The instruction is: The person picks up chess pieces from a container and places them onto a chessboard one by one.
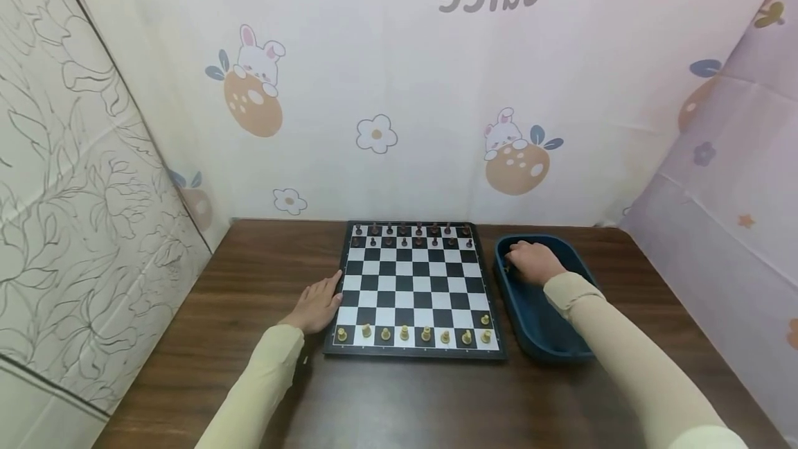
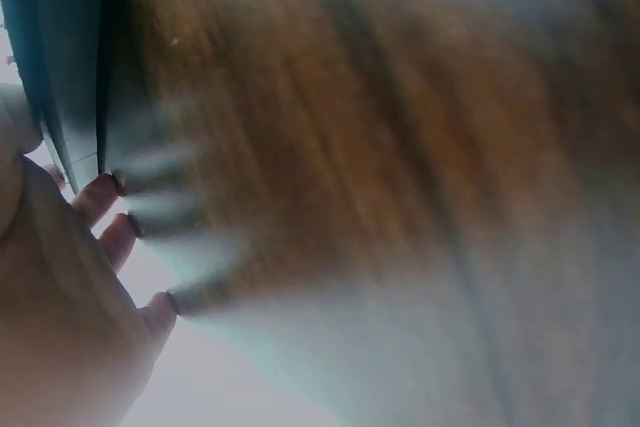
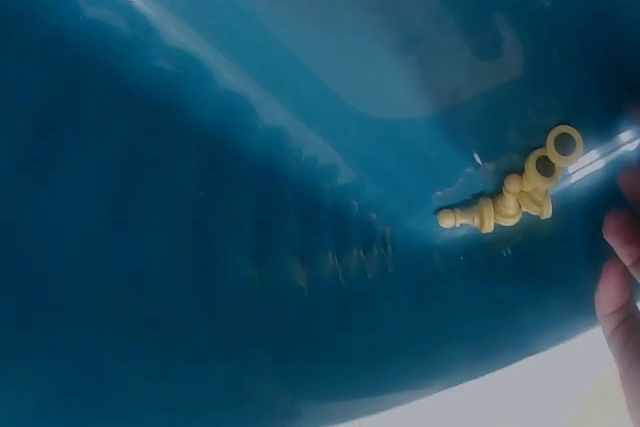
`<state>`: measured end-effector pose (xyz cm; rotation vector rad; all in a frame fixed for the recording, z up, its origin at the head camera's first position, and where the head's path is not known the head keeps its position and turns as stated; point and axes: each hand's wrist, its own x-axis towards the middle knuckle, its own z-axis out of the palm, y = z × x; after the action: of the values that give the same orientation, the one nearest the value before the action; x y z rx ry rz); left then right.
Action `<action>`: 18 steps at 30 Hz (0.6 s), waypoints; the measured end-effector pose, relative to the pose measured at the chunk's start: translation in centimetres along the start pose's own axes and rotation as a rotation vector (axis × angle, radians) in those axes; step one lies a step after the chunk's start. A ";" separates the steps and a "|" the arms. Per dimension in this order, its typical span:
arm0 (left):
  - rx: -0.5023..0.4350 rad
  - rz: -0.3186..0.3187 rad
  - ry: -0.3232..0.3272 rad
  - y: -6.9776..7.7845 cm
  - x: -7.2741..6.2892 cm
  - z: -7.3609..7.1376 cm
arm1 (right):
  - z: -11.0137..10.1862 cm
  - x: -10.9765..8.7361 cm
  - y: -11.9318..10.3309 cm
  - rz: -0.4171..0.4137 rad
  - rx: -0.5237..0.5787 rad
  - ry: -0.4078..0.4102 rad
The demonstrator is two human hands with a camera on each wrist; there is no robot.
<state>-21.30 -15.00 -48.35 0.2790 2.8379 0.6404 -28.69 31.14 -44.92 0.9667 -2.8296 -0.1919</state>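
Observation:
A black-and-white chessboard (image 1: 404, 289) lies on the table. My left hand (image 1: 318, 303) rests at its left edge with the fingers stretched out; in the left wrist view the fingers (image 2: 118, 237) reach along the board's side. My right hand (image 1: 535, 262) is inside a blue bin (image 1: 520, 328) to the right of the board. Several yellow chess pawns (image 3: 485, 215) lie together in that bin, and the right fingertips (image 3: 613, 287) show apart from them, with nothing visible between them. Yellow pieces (image 1: 404, 332) line the board's near row, with one yellow pawn (image 1: 485, 319) ahead of them at the right.
Two rows of dark reddish chess pieces (image 1: 404, 231) stand at the board's far side. The brown wooden table (image 1: 411, 400) meets a patterned backdrop (image 1: 399, 179) behind, with similar covered walls at left and right.

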 end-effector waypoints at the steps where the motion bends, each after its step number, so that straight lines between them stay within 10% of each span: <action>1: 0.000 -0.002 -0.002 0.0 0.0 0.0 | 0.1 0.1 0.0 -0.002 0.001 0.005; 18: -0.013 -0.020 -0.011 0.1 0.0 0.0 | -0.4 0.2 -0.6 0.115 0.130 -0.111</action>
<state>-21.31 -14.93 -48.31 0.2506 2.8210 0.6514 -28.45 30.53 -44.60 0.8376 -3.0219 -0.0500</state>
